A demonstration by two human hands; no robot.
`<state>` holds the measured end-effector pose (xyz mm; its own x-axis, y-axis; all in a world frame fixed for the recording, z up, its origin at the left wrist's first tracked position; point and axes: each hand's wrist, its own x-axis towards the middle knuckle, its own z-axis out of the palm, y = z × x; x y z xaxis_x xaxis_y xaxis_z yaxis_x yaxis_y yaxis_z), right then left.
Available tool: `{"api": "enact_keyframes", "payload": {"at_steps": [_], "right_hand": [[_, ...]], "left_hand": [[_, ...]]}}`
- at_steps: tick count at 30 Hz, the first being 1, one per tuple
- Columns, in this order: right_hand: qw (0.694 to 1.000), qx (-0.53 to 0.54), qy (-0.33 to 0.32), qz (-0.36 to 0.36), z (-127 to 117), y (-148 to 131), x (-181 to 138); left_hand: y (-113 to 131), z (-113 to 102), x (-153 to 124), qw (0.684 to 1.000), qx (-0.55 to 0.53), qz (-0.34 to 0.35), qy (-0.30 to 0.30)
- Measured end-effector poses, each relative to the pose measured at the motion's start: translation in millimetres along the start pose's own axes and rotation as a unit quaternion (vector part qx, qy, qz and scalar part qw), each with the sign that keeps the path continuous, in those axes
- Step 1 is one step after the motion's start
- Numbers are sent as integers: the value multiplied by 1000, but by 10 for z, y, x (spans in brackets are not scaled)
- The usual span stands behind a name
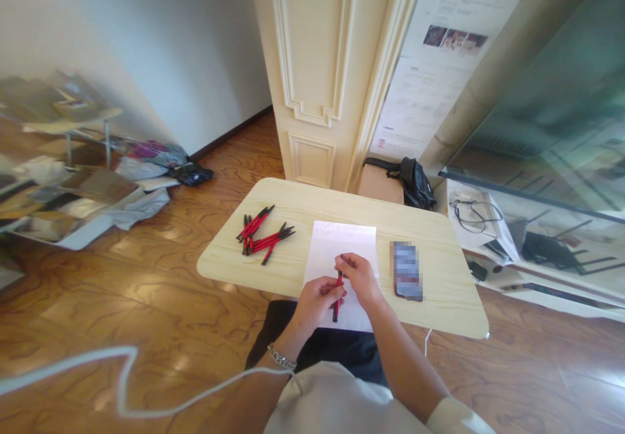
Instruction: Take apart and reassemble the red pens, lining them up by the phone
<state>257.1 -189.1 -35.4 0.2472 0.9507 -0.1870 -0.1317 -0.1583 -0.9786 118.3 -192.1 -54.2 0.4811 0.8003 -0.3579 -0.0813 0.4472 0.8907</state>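
Note:
Both my hands hold one red and black pen [336, 298] upright over a white sheet of paper [342, 246] on a small light wooden table [439, 239]. My left hand [315, 298] wraps the pen's lower part, with a bracelet on that wrist. My right hand [359, 276] pinches the pen's top end. A pile of several red and black pens [263, 233] lies on the table to the left of the paper.
A phone [407, 270] lies right of the paper. A black bag [415, 181] rests behind the table by a cream door. A low glass TV stand with cables [488, 216] is at right. Clutter lies on the wooden floor at left. A white cable [122, 382] crosses the foreground.

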Motion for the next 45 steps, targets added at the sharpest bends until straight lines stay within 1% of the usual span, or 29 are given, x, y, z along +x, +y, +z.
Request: {"api": "enact_keyframes", "payload": {"at_steps": [2,4,9,12,15,18,20,22,23,25,27,28,30,32,34,36,38,41,45], "right_hand": [[1000,10,-19,3,-28,-42,-3],[1000,9,-23,-1,-44,-60,3],[1000,-14,5,-12,-12,-26,16],[999,-32,-2,-9,-10,-19,3],[999,-32,-23,-7,-70,-26,-36],[999,-35,-29,-23,-160,-17,-111],[998,-28,-54,-33,-202,-3,-176],[997,11,-75,-33,-206,12,-237],[996,44,-70,-35,-192,18,-260],[990,127,-33,-42,-140,30,-285],[977,207,10,-48,-70,44,-282],[971,236,22,-46,-35,52,-273],[964,262,34,-34,21,64,-250],[966,255,42,-17,40,64,-217],[967,247,57,-8,6,40,-164],[961,261,89,-20,-86,-10,-78],[947,295,124,-41,-221,-74,39],[931,339,126,-53,-431,-157,219],[926,350,119,-81,-600,-199,350]], "left_hand": [[54,5,-3,1000,-9,-7,-5],[73,8,7,1000,-7,1,0],[-31,21,31,999,17,33,12],[-44,37,15,1000,3,26,12],[63,43,3,999,-37,18,14],[226,31,29,994,-93,45,40],[314,24,67,986,-138,70,62],[364,39,112,979,-173,81,72],[375,59,132,977,-184,80,72],[376,126,164,976,-195,71,57],[361,218,182,978,-197,68,27],[353,265,187,978,-195,71,12],[345,341,194,980,-181,81,2],[352,378,197,984,-157,80,1],[366,371,199,989,-126,78,-8],[372,332,203,993,-83,82,-13],[353,275,209,996,-24,82,1],[283,185,219,996,38,72,29],[195,81,207,995,50,75,47]]}}
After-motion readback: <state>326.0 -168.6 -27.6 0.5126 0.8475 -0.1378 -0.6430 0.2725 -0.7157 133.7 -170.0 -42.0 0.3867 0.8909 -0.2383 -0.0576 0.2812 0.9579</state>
